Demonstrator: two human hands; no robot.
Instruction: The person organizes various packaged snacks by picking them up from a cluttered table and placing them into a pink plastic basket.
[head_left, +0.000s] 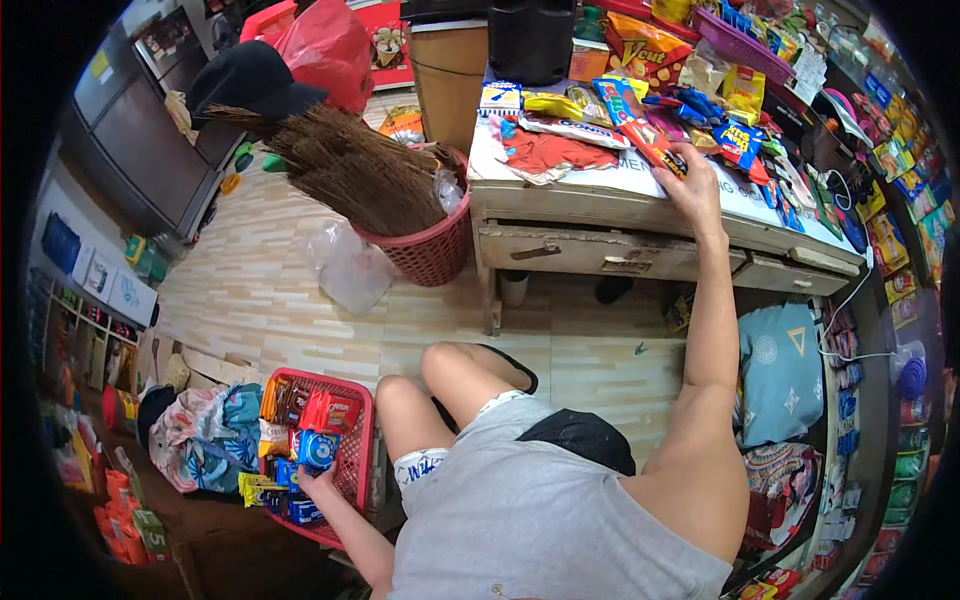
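Note:
At the front edge of a white-topped wooden desk, my right hand grips the near end of a red snack packet. The packet lies among other snack bags, including a white and red bag and a blue one. Low on my left, my left hand is in a red plastic basket of sorted snack packs. Its thumb presses a small blue snack pack, and the other fingers are partly hidden. Just above that hand sits a larger blue pack, with red packs farther back.
A pink slatted bin holding stick brooms stands left of the desk, beside a clear plastic bag. Patterned cloth lies left of the basket. A blue-grey cushion and hanging goods line the right side.

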